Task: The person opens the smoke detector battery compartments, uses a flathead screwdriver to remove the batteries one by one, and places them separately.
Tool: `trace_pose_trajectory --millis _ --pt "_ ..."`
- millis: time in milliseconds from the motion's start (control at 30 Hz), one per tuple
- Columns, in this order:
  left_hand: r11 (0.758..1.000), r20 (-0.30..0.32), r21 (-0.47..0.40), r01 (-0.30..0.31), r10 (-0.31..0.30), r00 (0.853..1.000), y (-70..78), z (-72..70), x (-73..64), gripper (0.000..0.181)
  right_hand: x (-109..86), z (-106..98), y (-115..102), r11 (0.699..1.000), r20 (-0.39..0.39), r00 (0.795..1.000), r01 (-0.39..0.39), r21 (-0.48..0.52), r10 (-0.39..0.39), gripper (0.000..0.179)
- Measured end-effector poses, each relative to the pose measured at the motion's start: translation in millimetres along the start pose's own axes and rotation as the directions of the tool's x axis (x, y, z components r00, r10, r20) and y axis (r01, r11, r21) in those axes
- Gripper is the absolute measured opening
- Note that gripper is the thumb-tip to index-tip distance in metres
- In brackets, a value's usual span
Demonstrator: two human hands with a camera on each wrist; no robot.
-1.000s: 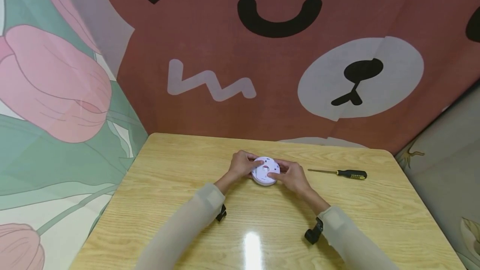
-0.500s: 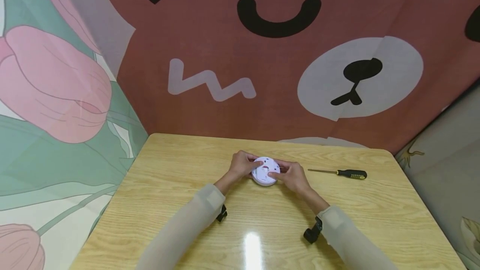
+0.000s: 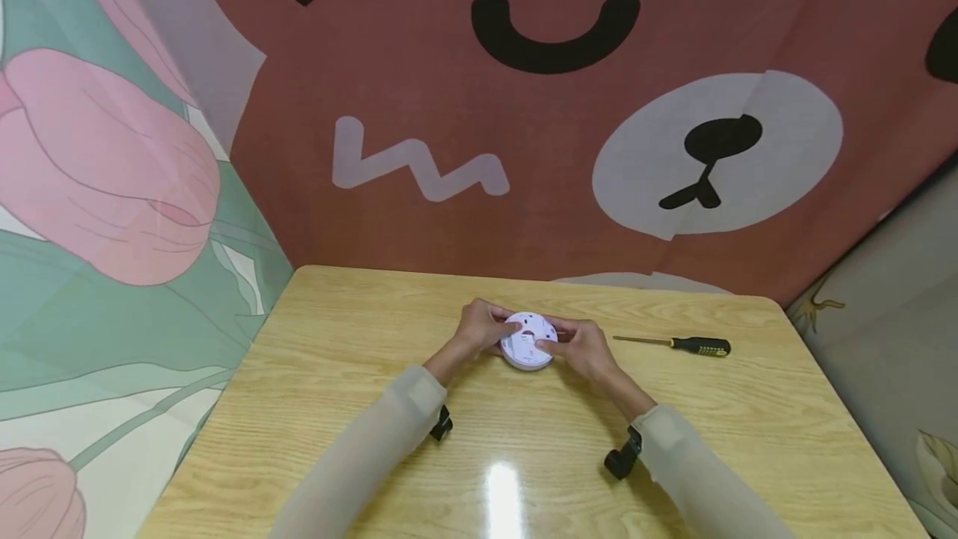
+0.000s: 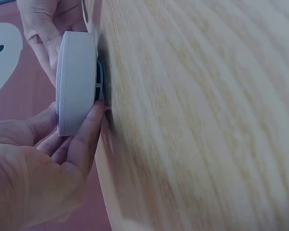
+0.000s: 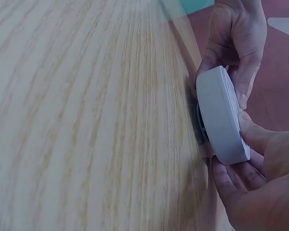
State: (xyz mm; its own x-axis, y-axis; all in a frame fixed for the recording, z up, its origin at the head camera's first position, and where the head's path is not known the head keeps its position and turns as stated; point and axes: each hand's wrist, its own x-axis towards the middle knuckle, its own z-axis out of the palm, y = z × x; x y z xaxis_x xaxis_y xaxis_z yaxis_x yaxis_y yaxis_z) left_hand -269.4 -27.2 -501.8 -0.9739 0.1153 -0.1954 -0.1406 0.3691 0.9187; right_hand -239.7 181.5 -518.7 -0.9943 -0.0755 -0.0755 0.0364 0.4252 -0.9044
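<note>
Head view: two hands grasp one white disc (image 3: 524, 354)

The disc sits low over the far half of the wooden table (image 3: 337, 348), just left of the screwdriver (image 3: 677, 344), which lies well apart from the fingers. The left hand (image 3: 477, 327) grips the disc's left side, its thumb pressed on the upper face toward the far left. The right hand (image 3: 587, 349) grips the right side, its thumb resting on the same face, a little nearer and farther right. Both sets of fingers are curled around the rim. In the left wrist view, fingers of the left hand reach beneath the disc, between it and the table, beside dark slots on the underside. The right wrist view shows fingers of the right hand likewise tucked under the rim. Whether the disc touches the table, I cannot tell.
</note>
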Motion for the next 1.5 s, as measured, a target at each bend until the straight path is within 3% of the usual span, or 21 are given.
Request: trace_pose_trajectory --millis 233,567,833,1167,1333,1500 --pt "0.997 0.016 -0.063 0.038 -0.037 0.999 -0.8 0.4 -1.1 0.022 1.3 -2.0 4.4 1.0 0.003 1.0 0.011 0.008 -0.011 0.046" --pt "0.997 0.044 -0.077 0.022 -0.019 0.999 -2.8 -1.6 2.7 0.022 1.4 0.9 5.5 0.998 0.001 0.999 0.04 -0.038 -0.04 0.048" --pt "0.999 0.048 -0.047 -0.006 0.008 0.999 -4.8 -3.4 4.6 0.023 6.4 -3.9 2.3 0.991 0.05 0.996 0.08 -0.111 -0.074 0.048" --pt "0.998 0.099 0.032 -0.053 0.049 0.994 -4.2 -10.2 1.4 0.027 10.2 -7.3 -0.2 0.985 0.102 0.988 0.125 -0.121 -0.113 0.049" --pt "0.993 0.178 0.067 -0.094 0.081 0.981 -9.7 -16.8 5.0 0.044 13.4 -8.7 0.8 0.99 0.139 0.986 0.11 -0.093 -0.097 0.048" --pt "0.995 0.328 0.038 -0.087 0.07 0.942 -9.6 -27.4 7.4 0.075 18.9 -11.0 1.7 0.991 0.173 0.98 0.11 -0.078 -0.095 0.047"
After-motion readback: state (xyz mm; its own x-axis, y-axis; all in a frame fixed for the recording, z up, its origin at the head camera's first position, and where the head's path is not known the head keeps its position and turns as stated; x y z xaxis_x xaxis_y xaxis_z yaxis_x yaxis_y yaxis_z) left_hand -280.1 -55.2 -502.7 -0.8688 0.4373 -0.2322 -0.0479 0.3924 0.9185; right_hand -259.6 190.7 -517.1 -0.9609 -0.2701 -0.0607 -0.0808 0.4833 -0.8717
